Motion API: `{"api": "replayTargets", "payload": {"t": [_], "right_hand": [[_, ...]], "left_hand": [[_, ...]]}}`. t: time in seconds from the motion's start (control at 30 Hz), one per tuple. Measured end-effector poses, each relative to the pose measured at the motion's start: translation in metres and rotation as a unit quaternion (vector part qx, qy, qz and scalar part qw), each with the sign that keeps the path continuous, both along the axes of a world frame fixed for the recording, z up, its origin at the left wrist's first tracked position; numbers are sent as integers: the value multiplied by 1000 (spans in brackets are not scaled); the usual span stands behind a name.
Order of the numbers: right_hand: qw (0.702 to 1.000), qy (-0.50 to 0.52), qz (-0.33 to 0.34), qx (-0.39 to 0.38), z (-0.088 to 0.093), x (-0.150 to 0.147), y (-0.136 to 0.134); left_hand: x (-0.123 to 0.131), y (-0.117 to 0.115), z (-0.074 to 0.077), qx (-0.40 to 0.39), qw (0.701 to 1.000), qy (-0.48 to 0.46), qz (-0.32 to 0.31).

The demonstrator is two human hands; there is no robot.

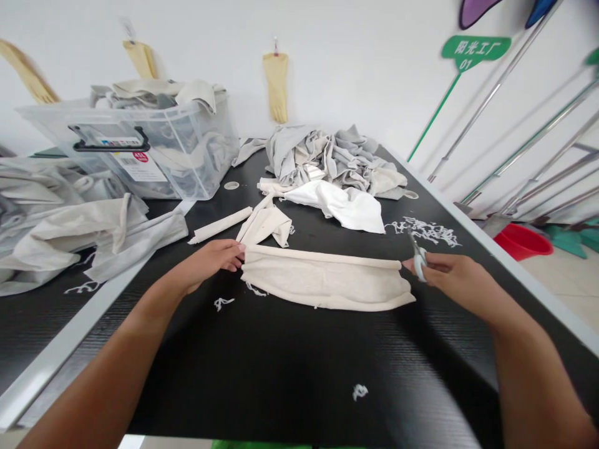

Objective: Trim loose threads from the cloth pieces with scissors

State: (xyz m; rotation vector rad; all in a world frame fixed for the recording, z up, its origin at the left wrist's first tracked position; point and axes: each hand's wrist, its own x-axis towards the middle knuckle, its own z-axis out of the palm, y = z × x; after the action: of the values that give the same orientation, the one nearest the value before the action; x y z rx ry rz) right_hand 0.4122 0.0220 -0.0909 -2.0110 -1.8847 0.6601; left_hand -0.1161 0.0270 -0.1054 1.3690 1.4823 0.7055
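A cream fabric piece (322,282) lies stretched flat across the black table (281,362) between my hands. My left hand (213,260) pinches its left end with closed fingers. My right hand (449,274) grips the right end and also holds small thread snips (418,254), blades pointing up and away. A rolled edge runs along the top of the fabric.
A heap of grey and white cloth (332,165) lies behind the fabric, with folded cream pieces (264,224) and thread scraps (425,231) nearby. A clear plastic bin (140,143) of fabric stands at the back left. More cloth (70,231) is piled left. A red basin (521,240) sits on the floor right.
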Motion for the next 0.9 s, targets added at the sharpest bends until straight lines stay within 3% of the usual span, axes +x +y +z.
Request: {"api": "replayTargets", "payload": {"t": [0.07,0.13,0.2,0.27,0.3,0.4,0.47,0.57,0.7,0.9], "right_hand": [[996,74,53,-2,-2,-20,1],[990,107,93,6,-5,-38,1],[989,83,122,25,-7,-52,-1],[989,53,130,46,-10,-60,-2],[989,42,131,55,-11,-62,-3],[989,18,120,79,-13,-67,-3],[993,3,81,83,-13,-68,-2],[996,-40,-21,73,-10,-62,0],[982,-143,-108,58,-2,-48,3],[960,-219,-171,-12,4,-37,3]], "left_hand": [[-2,-1,-1,-37,999,-14,1],[-2,-1,0,-29,996,74,33],[5,-5,3,52,965,239,91],[24,-14,6,191,904,364,115],[37,-20,8,243,893,372,77],[83,-40,13,301,896,295,-139],[106,-52,19,312,893,256,-200],[120,-66,38,294,913,178,-219],[118,-76,59,302,919,170,-190],[146,-75,40,309,873,245,-286]]}}
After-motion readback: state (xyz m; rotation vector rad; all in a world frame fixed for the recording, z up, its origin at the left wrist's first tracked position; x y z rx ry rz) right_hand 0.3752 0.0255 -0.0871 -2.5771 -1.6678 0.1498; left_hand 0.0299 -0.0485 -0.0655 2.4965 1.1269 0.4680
